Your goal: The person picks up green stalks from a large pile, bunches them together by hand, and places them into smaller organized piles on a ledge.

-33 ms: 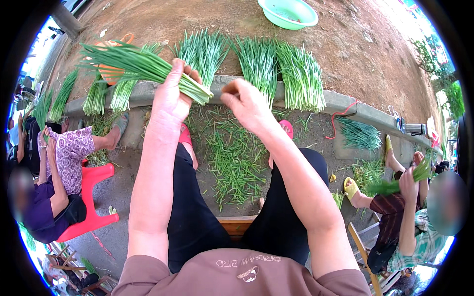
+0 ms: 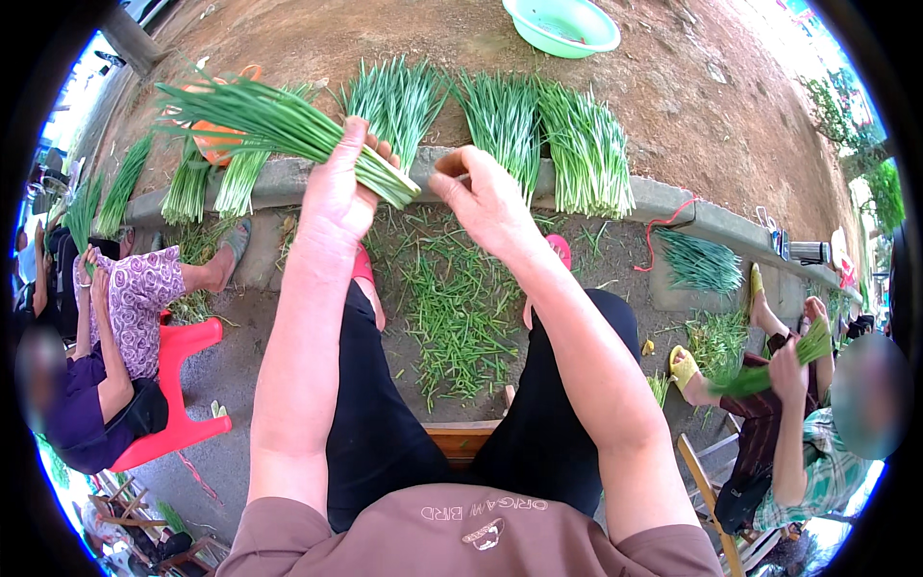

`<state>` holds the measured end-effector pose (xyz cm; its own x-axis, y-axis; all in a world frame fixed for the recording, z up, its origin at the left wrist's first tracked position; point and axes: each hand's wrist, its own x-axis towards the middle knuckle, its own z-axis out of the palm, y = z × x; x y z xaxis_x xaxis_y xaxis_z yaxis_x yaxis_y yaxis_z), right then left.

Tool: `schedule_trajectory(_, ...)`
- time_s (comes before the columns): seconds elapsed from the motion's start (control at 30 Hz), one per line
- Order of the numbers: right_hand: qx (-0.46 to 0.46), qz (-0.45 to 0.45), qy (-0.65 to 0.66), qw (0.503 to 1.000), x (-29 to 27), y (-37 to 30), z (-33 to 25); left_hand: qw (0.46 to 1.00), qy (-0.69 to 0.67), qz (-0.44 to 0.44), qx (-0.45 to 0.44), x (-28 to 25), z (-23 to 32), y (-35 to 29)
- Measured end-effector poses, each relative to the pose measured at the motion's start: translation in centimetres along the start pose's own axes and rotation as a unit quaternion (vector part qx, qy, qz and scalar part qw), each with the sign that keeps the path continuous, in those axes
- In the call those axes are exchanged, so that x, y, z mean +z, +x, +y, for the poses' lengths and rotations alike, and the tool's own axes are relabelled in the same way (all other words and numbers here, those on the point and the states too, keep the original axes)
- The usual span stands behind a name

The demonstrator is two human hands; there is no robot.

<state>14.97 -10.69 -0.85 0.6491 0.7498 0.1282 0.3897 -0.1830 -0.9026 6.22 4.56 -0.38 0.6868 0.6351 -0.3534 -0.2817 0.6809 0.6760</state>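
My left hand (image 2: 344,183) is closed around a bunch of garlic chives (image 2: 260,120), held up in front of me. The dark green leaves point to the far left, and the pale cut ends stick out toward my right hand. My right hand (image 2: 478,197) is a short way right of those ends, apart from them. Its fingers are curled toward the thumb, and whatever they may hold is too small to make out. Beyond both hands, several bundles of garlic chives (image 2: 584,154) lean in a row on a stone curb (image 2: 663,197).
Green trimmings (image 2: 457,327) litter the ground between my feet. A pale green basin (image 2: 562,27) stands on the dirt. More cut chives (image 2: 700,260) lie by the curb at right. Seated people with chives are at both sides, one on a red plastic stool (image 2: 183,385).
The bunch in my left hand has shifted slightly to the right. My right hand has tilted a little, its fingers slightly higher. The person at right has lowered their chives.
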Motion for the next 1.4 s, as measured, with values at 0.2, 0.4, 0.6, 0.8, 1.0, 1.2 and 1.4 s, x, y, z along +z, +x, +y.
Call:
schedule_trajectory(0.2,0.034,-0.044,0.081,0.995,0.3,0.1,-1.4,0.997,0.064,-0.036,0.024,1.7,-2.1,-1.8)
schedule_trajectory(0.4,0.05,-0.058,0.152,0.985,0.2,0.6,-0.7,0.992,0.085,-0.085,0.026,1.8,-1.9,-2.0)
schedule_trajectory(0.6,0.053,-0.088,0.13,0.986,-0.5,0.4,-1.3,0.991,0.097,-0.088,0.021,1.5,-1.8,-2.4)
schedule_trajectory(0.8,0.022,-0.064,0.095,0.993,-0.2,0.4,-0.6,0.983,0.15,-0.083,0.064,1.7,-2.1,-2.4)
schedule_trajectory(1.0,0.081,-0.075,0.157,0.981,-0.6,0.4,-1.0,0.975,0.187,-0.117,0.011,2.1,-1.0,-3.2)
schedule_trajectory(1.2,0.097,-0.067,0.172,0.978,-0.9,0.4,-1.0,0.966,0.221,-0.126,0.043,2.1,-1.2,-3.1)
schedule_trajectory(1.4,0.095,-0.061,0.201,0.973,-0.8,0.5,-1.1,0.963,0.232,-0.124,0.061,2.4,-1.1,-3.4)
